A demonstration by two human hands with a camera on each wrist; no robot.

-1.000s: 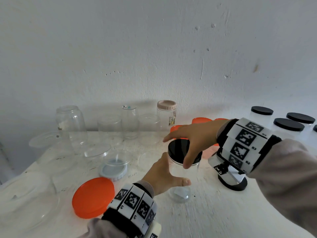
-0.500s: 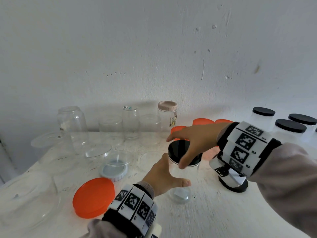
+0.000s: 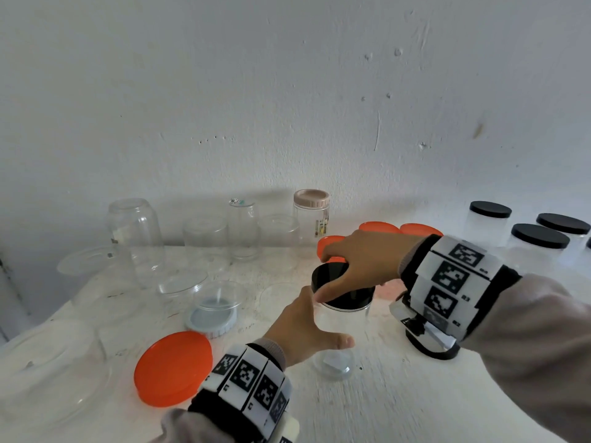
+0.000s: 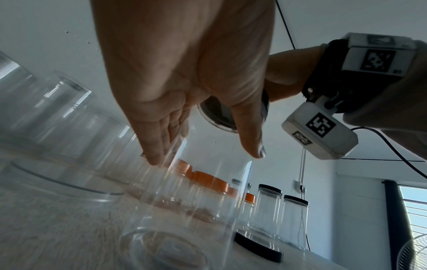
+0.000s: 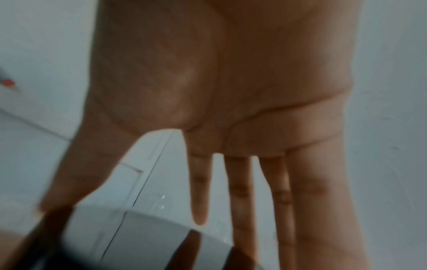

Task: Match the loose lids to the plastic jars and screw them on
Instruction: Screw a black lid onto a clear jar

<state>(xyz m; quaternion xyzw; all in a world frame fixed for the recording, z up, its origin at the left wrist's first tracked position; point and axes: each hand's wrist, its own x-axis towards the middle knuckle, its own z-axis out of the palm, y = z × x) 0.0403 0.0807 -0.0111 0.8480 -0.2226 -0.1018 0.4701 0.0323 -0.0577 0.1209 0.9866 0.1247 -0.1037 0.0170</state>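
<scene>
Twisting black lid (image 3: pixel 342 287) further round than a second ago: right hand (image 3: pixel 361 260) pinches its rim, left hand (image 3: pixel 307 327) cups clear jar (image 3: pixel 343 334) on desk (image 3: pixel 415 394); nearly seated.

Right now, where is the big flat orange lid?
In the head view, the big flat orange plastic lid lies loose on the white table, front left, just left of the left hand.
</scene>
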